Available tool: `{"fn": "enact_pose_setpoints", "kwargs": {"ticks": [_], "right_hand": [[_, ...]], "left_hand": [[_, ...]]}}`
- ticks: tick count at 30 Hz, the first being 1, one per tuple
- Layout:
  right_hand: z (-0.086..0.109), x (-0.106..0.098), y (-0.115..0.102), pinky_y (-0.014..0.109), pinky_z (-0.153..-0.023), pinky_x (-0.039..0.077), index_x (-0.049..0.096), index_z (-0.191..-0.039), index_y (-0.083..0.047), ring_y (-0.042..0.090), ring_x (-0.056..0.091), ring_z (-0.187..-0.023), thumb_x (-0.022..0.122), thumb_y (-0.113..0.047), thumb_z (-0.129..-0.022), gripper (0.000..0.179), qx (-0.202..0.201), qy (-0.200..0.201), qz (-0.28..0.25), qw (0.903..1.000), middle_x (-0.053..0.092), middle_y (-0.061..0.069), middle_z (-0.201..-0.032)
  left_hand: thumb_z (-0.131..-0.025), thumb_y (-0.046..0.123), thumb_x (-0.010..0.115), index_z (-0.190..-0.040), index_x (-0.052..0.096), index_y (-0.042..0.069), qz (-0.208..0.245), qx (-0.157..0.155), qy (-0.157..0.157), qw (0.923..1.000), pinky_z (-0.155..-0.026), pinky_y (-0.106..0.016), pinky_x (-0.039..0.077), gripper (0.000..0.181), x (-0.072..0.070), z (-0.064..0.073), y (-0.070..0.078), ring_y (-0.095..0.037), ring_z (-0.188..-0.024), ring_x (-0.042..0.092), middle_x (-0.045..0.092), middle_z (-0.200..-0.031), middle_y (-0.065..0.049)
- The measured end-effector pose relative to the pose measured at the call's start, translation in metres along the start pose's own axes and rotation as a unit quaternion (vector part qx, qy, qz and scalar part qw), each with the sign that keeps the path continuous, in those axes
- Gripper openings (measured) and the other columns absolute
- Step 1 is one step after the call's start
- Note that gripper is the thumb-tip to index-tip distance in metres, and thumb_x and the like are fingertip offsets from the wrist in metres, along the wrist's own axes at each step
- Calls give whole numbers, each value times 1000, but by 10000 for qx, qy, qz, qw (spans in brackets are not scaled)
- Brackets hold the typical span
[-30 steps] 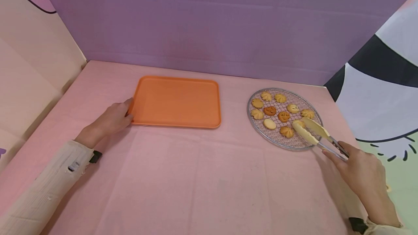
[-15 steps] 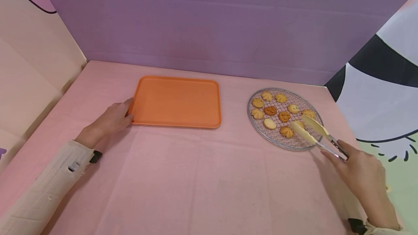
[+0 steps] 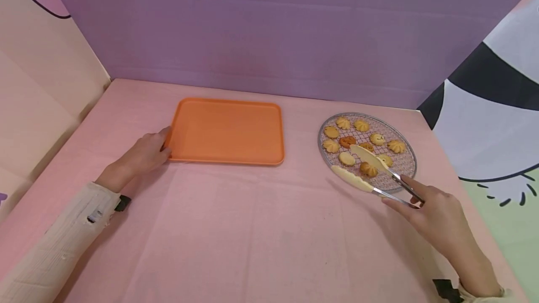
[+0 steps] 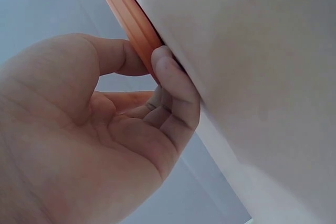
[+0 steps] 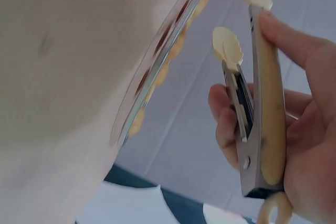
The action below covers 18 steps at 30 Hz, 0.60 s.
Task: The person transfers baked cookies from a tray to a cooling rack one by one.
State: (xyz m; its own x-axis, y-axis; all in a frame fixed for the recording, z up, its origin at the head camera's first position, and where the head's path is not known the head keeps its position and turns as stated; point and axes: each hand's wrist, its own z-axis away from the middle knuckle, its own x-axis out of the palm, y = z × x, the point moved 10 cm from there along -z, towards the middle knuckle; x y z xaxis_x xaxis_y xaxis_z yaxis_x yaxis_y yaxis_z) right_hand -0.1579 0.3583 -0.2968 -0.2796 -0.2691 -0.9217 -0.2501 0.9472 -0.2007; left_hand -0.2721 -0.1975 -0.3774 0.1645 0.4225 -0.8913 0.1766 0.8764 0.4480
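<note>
On the left, my left hand (image 3: 145, 154) pinches the left edge of an orange tray (image 3: 227, 132); the left wrist view shows thumb and fingers at its rim (image 4: 131, 19). My right hand (image 3: 440, 216) grips a pair of tongs (image 5: 268, 114) with metal arms and cream tips. The tongs' tips are spread apart over the near left part of a round wire rack (image 3: 406, 172), with nothing between them in the right wrist view. Several cookies lie on the rack, among them a plain oval cookie (image 3: 347, 158) and a piped swirl cookie (image 3: 368, 169) partly behind the tongs.
Pink cloth covers the table (image 3: 269, 237). A purple wall (image 3: 278, 32) rises along its back edge, a pale panel (image 3: 42, 64) stands at the left, and a printed panel (image 3: 501, 130) borders the right side.
My right hand has moved left with the tongs, from the rack's right part toward its near left part, and the tips have spread wider. The left hand and tray stay put.
</note>
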Motion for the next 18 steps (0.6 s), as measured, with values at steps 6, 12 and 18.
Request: {"fn": "enact_pose_setpoints", "kwargs": {"ticks": [6,12,18], "right_hand": [[-2,19,-30,36,-58,45,63,-130,1,21,59,-71,87,-45,-71,78,-180,-510,-488,9973,65,8,-83],[-7,45,-48,37,-64,48,55,-142,-5,24,62,-82,79,-60,-75,90,31,-1272,-737,9891,66,12,-95],[-13,60,-67,33,-63,48,59,-138,-6,20,58,-79,77,-61,-75,85,-238,-1491,-958,9839,65,6,-92]], "left_hand": [[-96,9,49,-149,25,-15,14,-33,26,10000,-84,-50,46,63,0,1,1,-38,-94,54,54,-125,-37],[-97,9,50,-149,24,-15,3,-76,-3,10000,-89,-53,47,63,1,1,0,-39,-97,54,49,-132,-40],[-97,9,51,-149,24,-15,7,-30,1,10000,-93,-57,46,64,1,1,-1,-40,-100,55,49,-131,-41]]}}
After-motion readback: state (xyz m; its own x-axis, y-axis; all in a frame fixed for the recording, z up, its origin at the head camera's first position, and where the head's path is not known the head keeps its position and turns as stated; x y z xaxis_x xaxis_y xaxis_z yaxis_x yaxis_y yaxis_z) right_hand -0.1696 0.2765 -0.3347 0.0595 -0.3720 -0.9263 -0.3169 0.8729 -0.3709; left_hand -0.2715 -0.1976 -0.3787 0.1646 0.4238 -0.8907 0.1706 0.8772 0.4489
